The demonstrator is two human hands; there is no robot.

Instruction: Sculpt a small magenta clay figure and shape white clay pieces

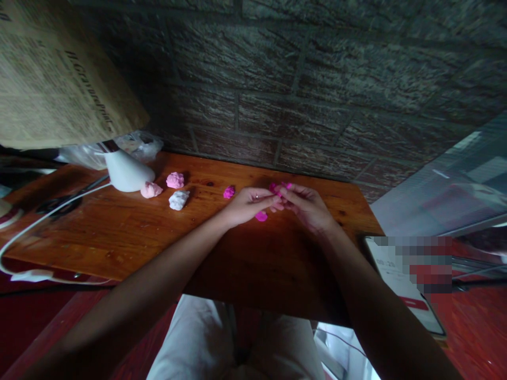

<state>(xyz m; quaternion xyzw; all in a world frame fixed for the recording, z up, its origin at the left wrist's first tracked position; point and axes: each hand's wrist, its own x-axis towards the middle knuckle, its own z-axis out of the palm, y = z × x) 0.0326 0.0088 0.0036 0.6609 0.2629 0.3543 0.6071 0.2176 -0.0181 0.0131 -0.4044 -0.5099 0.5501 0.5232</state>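
My left hand [253, 206] and my right hand [307, 205] meet over the wooden table, fingertips pinched together on a piece of magenta modelling clay [278, 189]. Much of that piece is covered by the fingers. Just below my left fingers a flattened magenta lump [261, 216] shows on the table. Left of my left hand sits a small crumpled magenta lump [228, 191]. Farther left lie a pink lump [175, 180], a pale peach-pink lump [151, 189] and a white lump [179, 200].
A lamp with a white base [129, 171] and a printed paper shade [59, 79] stands at the left. Scissors [59, 206] and a white cable [51, 211] lie near it. A stone-patterned wall [257, 79] rises behind the table [158, 237]. A tablet-like screen [396, 274] is at the right.
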